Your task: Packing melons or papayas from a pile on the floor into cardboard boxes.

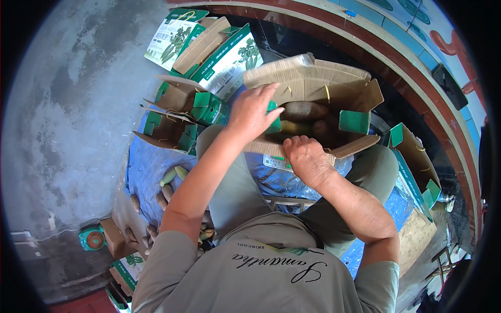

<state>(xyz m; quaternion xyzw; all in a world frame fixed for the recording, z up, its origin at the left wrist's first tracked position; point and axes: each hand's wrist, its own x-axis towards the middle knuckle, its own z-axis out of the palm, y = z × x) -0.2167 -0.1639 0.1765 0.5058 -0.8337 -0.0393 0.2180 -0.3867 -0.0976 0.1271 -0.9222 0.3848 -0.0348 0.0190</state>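
An open cardboard box (313,78) with green flap tabs rests on my knees, with several brown and greenish tubers (305,110) lying inside. My left hand (253,110) lies flat over the box's left flap, fingers spread, covering a green tab. My right hand (303,156) grips the near edge of the box with curled fingers. A blue plastic sheet (146,167) lies under me.
Several empty green-and-white printed cartons (209,49) and opened brown boxes (177,112) lie at the upper left. Loose tubers (167,185) are scattered on the blue sheet by my left leg. Another open box (415,167) stands at the right. A teal tape roll (93,239) sits on the concrete floor.
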